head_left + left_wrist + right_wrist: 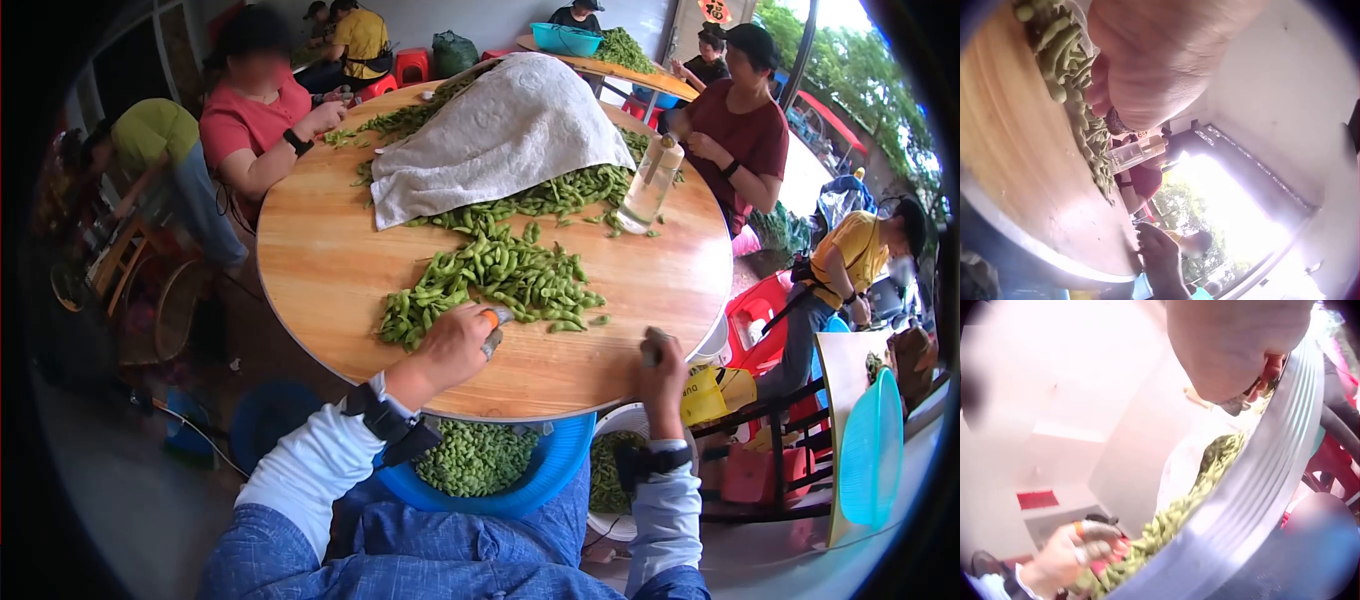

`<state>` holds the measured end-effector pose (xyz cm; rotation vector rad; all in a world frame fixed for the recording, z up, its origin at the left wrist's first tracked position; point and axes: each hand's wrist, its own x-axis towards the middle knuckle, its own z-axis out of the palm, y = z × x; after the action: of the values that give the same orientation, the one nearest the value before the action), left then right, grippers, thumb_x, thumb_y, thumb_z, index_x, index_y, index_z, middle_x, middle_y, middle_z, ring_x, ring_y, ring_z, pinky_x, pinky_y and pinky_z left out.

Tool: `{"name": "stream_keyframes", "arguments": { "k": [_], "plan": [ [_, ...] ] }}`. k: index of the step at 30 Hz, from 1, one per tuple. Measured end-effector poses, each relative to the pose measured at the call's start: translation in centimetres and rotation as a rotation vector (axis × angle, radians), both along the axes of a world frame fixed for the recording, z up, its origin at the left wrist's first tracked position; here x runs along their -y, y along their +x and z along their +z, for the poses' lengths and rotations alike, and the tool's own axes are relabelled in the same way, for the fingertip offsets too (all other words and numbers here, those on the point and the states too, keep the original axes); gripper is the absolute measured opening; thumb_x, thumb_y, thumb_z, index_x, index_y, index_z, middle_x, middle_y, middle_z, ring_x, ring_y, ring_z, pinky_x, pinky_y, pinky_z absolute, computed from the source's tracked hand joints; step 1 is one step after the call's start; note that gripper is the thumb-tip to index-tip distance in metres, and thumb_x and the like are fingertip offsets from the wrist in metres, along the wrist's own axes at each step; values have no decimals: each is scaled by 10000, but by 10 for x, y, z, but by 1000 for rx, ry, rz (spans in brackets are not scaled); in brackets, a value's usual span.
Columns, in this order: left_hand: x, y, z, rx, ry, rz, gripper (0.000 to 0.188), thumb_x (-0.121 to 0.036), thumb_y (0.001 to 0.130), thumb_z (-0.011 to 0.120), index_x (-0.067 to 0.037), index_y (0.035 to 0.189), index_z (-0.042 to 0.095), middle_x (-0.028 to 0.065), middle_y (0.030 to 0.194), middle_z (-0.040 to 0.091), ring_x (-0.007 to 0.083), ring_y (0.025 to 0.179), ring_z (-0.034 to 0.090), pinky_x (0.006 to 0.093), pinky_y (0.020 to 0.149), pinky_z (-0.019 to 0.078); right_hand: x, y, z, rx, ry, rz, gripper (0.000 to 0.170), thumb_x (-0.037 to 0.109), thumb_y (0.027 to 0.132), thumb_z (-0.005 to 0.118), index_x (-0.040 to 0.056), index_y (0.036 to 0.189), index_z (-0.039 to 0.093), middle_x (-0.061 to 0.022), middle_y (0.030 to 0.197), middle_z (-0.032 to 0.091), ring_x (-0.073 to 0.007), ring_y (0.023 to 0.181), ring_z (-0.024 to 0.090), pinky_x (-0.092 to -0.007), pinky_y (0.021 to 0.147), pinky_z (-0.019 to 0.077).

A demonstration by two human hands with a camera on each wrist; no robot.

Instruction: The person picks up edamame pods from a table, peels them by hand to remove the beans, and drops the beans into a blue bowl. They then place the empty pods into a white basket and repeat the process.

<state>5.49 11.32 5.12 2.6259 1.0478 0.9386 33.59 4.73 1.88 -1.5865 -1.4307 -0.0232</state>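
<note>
My left hand (452, 345) is at the near edge of a loose heap of green edamame pods (490, 275), with the wrist above the table's front rim. Grey coverings and an orange band show on its fingers, which reach out toward the pods in the right wrist view. Over the right front edge of the round wooden table (330, 290) is my right hand (663, 385), apart from the heap, with a dark covering on a fingertip. Its fingers bend inward, and I cannot tell whether they hold anything. Below the rim, a blue basin (565, 455) holds shelled green beans (475, 460).
A white cloth (500, 130) covers a larger pod mound mid-table. To its right stands a clear bottle (650, 185). A white bucket (603, 525) with green contents is beside my right leg. Two people sit across the table, left and right.
</note>
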Motion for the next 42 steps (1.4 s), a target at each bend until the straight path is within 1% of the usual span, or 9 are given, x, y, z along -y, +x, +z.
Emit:
{"name": "stream_keyframes", "arguments": {
  "k": [2, 4, 7, 13, 17, 20, 22, 26, 42],
  "plan": [
    [-19, 14, -11, -128, 126, -3, 68, -40, 681, 507, -35, 741, 539, 117, 759, 541, 267, 754, 516, 349, 666, 397, 21, 17, 2, -218, 95, 3, 184, 0, 764, 534, 3, 943, 573, -76, 791, 568, -153, 677, 529, -244, 610, 430],
    [-26, 24, -23, -239, 194, 32, 52, -49, 673, 489, -57, 712, 522, 97, 772, 523, 244, 793, 492, 335, 701, 376, 46, 22, -7, -672, 65, 125, 181, 55, 811, 520, 6, 978, 570, -31, 820, 573, -84, 698, 515, -198, 586, 417],
    [-35, 30, -21, -356, 162, 20, 73, -68, 700, 464, -76, 727, 532, 76, 748, 504, 226, 808, 484, 331, 722, 373, 86, -5, -4, -945, -57, 202, 186, 97, 829, 514, 4, 981, 569, -18, 838, 575, -61, 696, 502, -176, 572, 397],
    [-29, 28, -18, -337, 174, 3, 91, -95, 734, 448, -74, 744, 536, 88, 788, 510, 248, 846, 492, 363, 753, 380, 109, -53, -15, -959, -236, 323, 192, 73, 825, 516, -20, 989, 554, -34, 872, 581, -75, 736, 510, -187, 664, 404],
    [3, 16, -15, -231, 135, 27, 117, -68, 685, 547, -25, 792, 528, 131, 808, 522, 301, 780, 517, 365, 700, 410, 101, -79, -2, -975, -345, 451, 227, 52, 830, 497, -34, 1039, 517, -50, 928, 571, -102, 805, 526, -229, 748, 412],
    [38, 5, 15, -102, -437, 46, 140, -92, 720, 592, -13, 814, 523, 92, 730, 561, 223, 645, 561, 305, 576, 435, 91, -99, 6, -1031, -408, 566, 251, 64, 835, 490, -38, 1064, 497, -42, 928, 563, -104, 845, 512, -221, 770, 395],
    [60, -6, 2, 299, -872, -66, 148, -99, 761, 601, -2, 835, 517, 42, 672, 570, 109, 550, 539, 237, 480, 409, 86, -109, 8, -1110, -447, 642, 261, 92, 835, 500, -32, 1065, 499, -36, 924, 563, -101, 847, 509, -213, 766, 390],
    [95, -22, 0, 652, -1312, -150, 96, -44, 764, 566, 6, 843, 542, 15, 658, 553, 51, 548, 499, 180, 465, 380, 85, -120, 13, -1170, -600, 789, 211, 146, 819, 542, 10, 980, 542, 8, 872, 569, -49, 762, 483, -176, 651, 369],
    [105, -31, -14, 757, -1416, -202, 174, 24, 723, 573, 22, 891, 527, 10, 726, 553, 55, 585, 502, 181, 510, 414, 86, -130, 14, -1210, -704, 814, 235, 171, 782, 594, 22, 953, 532, 17, 856, 570, -47, 728, 485, -184, 631, 382]
  ]
}}
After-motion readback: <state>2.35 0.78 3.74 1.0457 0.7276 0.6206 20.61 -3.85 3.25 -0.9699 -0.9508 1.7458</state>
